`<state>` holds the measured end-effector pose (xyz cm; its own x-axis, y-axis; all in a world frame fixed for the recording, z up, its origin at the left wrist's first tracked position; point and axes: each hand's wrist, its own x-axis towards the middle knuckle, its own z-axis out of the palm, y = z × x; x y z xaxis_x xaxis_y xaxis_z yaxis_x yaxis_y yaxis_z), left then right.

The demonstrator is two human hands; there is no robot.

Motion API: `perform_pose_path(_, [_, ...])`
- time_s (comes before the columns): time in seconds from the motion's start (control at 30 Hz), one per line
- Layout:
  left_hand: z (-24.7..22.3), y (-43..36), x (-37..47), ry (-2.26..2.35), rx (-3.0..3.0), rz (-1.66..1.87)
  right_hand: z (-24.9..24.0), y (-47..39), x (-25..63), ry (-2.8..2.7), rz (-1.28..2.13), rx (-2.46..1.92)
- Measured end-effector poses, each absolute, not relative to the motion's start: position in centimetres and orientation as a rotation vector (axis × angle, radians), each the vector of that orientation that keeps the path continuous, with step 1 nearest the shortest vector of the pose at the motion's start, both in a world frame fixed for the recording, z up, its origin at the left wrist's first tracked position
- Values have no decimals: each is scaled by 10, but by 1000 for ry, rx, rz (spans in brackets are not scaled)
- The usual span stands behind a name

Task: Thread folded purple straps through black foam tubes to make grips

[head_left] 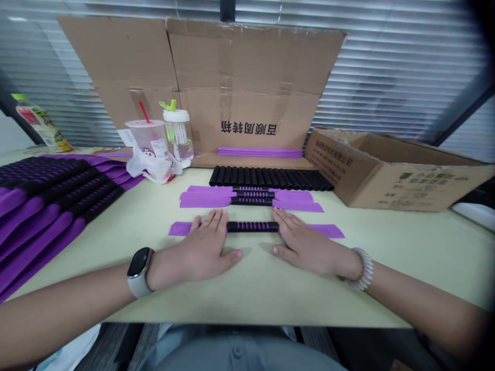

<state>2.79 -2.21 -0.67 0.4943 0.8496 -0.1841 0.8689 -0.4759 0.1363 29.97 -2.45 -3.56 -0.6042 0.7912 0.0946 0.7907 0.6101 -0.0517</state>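
A purple strap with a black ribbed grip (pixel 252 226) at its middle lies across the table in front of me. My left hand (pixel 204 245) rests flat on the strap's left part, beside the grip, fingers stretched out and thumb apart. On the right part lies my right hand (pixel 305 242), its fingers also extended, fingertips near the grip's right end. Just beyond are several similar purple straps (pixel 296 201) with black grips, laid close together. Behind them stretches a row of black ribbed tubes (pixel 270 178).
Many purple-and-black straps (pixel 42 221) are piled at the left. A drink cup (pixel 147 139) in a plastic bag, a clear bottle (pixel 180 134) and a juice bottle (pixel 42 123) stand behind. An open cardboard box (pixel 410 185) is at right; purple strips (pixel 259 152) lie at the back.
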Motion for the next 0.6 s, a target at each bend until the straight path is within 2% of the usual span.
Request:
perform_pose_path(0.1, [-10, -17, 26, 1473, 2538, -57, -36, -24, 296, -2673, 19, -1366])
perform_pose_path(0.2, [-13, -9, 23, 1381, 2648, 175, -35, -23, 290, -2597, 50, -1403])
perform_pose_path(0.37, [-6, -2, 18, 1208, 2693, 421, -24, -21, 282, -2471, 169, -1275])
perform_pose_path(0.47, [7, 7, 11, 1198, 2597, 367, -14, -17, 287, -2420, 247, -1247])
perform_pose_path(0.6, [22, 37, -10, 1127, 2394, 42, -5, -8, 303, -2418, 356, -1444])
